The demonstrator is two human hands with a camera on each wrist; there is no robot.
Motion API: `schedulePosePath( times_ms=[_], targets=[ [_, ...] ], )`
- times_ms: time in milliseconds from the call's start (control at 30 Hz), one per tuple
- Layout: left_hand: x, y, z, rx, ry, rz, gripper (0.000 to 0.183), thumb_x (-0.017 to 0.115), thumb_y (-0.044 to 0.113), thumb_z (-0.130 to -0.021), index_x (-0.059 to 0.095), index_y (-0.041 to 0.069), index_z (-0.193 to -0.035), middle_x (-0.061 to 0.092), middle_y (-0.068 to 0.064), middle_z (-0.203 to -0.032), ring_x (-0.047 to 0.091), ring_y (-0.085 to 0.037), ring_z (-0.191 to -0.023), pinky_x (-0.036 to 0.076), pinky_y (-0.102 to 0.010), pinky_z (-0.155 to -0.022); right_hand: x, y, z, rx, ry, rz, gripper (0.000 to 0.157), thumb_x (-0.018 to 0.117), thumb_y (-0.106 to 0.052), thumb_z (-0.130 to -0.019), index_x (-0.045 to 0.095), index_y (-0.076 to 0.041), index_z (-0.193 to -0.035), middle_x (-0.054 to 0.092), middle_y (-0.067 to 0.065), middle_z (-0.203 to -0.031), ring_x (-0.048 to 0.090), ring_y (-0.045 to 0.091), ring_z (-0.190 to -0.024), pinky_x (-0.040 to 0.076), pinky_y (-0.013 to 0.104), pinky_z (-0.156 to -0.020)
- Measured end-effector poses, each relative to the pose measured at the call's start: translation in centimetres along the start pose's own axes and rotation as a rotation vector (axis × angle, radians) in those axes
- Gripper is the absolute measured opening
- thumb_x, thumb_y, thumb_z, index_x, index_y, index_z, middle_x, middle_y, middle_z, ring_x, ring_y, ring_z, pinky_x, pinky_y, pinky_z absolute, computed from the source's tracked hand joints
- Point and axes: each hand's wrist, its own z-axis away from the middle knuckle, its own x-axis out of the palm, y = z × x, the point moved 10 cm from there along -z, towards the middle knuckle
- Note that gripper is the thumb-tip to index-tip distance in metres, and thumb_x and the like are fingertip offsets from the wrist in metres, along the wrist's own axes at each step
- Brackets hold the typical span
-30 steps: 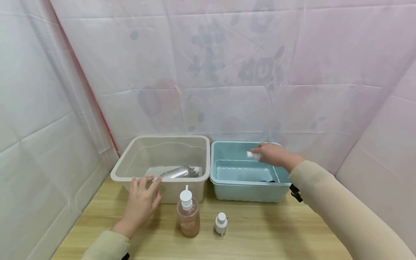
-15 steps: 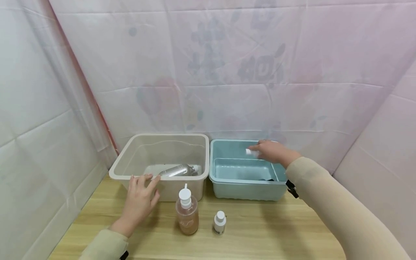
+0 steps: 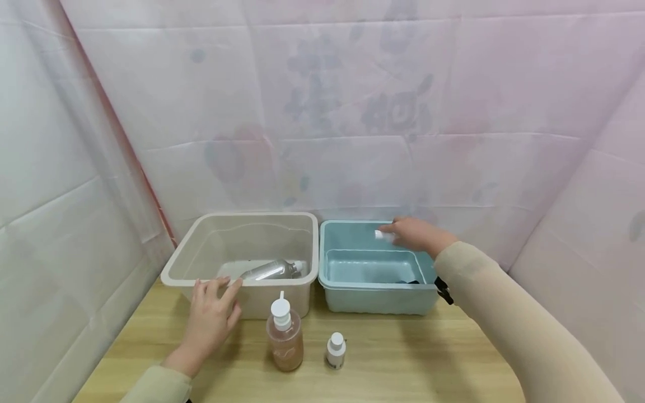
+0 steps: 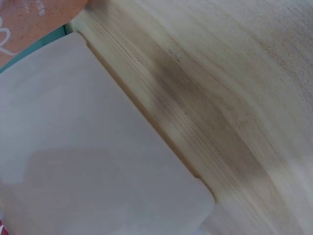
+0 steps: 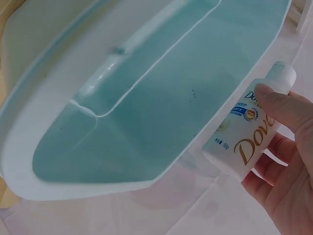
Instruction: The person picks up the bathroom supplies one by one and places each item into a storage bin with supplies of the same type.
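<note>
My right hand [image 3: 415, 232] grips a small white Dove bottle [image 5: 247, 127] between thumb and fingers, above the back right part of the blue bin [image 3: 363, 286]. Only the bottle's white cap end [image 3: 380, 234] shows clearly in the head view. The fingers of my left hand [image 3: 209, 316] rest at the front rim of the beige bin [image 3: 272, 282], and that hand holds nothing. Inside the beige bin lies a clear bottle [image 3: 272, 271] with a white cap.
A pump bottle [image 3: 285, 341] of orange-brown liquid stands upright before the beige bin. To its right stands a small white bottle [image 3: 336, 351]. Something dark [image 3: 413, 282] lies low in the blue bin, mostly hidden. A pale sheet [image 3: 332, 173] hangs behind both bins.
The head view has shifted slightly, so the whole scene sits a little further left. Both hands keep nearly the same place over the bins, and the Dove bottle stays in my right hand.
</note>
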Motion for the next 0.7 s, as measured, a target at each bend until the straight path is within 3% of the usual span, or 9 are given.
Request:
schedulePosePath(
  times_ms=[100,333,500,700],
  targets=[
    [-0.2,-0.2,0.2,-0.005,0.009,0.000,0.044,0.059,0.015,-0.068,0.063,0.005,-0.110,0.053,-0.024,-0.103,0.048,-0.046,-0.088,0.033,-0.072,-0.085,-0.1,0.0,-0.4,0.009,-0.002,0.017,0.050,0.062,-0.005,-0.086,0.050,-0.009,-0.135,0.055,0.020,-0.108,0.058,0.033,-0.093,0.050,0.044,-0.076],
    [-0.2,0.8,0.1,0.014,0.017,0.001,0.042,0.056,0.016,-0.071,0.064,0.004,-0.110,0.053,-0.024,-0.101,0.049,-0.046,-0.087,0.034,-0.072,-0.084,0.2,0.8,-0.4,0.049,-0.039,0.003,0.052,0.059,-0.005,-0.087,0.046,-0.009,-0.138,0.053,0.022,-0.113,0.056,0.033,-0.096,0.049,0.045,-0.077],
    [0.0,1.0,0.0,0.007,0.017,0.015,0.042,0.058,0.015,-0.070,0.064,0.004,-0.110,0.054,-0.024,-0.102,0.049,-0.046,-0.088,0.034,-0.072,-0.085,-0.1,0.8,-0.3,0.052,-0.019,-0.003,0.052,0.059,-0.002,-0.087,0.048,-0.009,-0.136,0.054,0.019,-0.109,0.056,0.031,-0.095,0.049,0.045,-0.077],
    [-0.1,0.4,0.0,-0.031,0.003,0.026,0.040,0.048,0.021,-0.078,0.063,0.004,-0.110,0.053,-0.024,-0.103,0.047,-0.045,-0.090,0.030,-0.072,-0.088,-0.4,0.4,-0.7,0.065,-0.020,-0.009,0.051,0.057,-0.002,-0.088,0.047,-0.010,-0.137,0.053,0.021,-0.115,0.056,0.034,-0.100,0.048,0.047,-0.081]
  ],
)
